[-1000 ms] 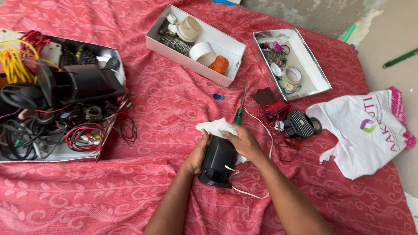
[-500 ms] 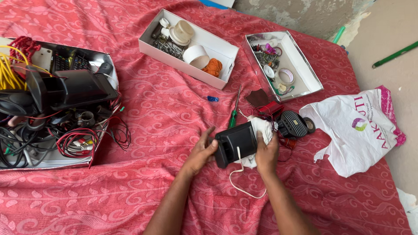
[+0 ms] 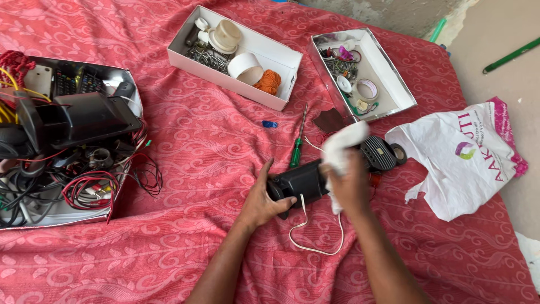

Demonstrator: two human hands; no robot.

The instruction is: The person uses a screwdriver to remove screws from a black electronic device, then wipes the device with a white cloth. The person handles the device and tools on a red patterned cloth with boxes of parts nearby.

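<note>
On the red bedspread (image 3: 197, 146): left hand (image 3: 264, 197) grips black device (image 3: 298, 181), right hand (image 3: 350, 183) presses white cloth (image 3: 343, 147) on it; wiping looks mid-way, screwdriver (image 3: 298, 143) untouched.

Screwdriver (image 3: 297, 147) lies behind device (image 3: 298, 181), bag (image 3: 462, 157) right.

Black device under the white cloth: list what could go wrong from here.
The white cord loops loose on the red bedspread below the black device; the right hand, wiping with the white cloth, could snag it. The green screwdriver lies close by the left hand and might get knocked. The soft bedspread may let the device tip.
</note>
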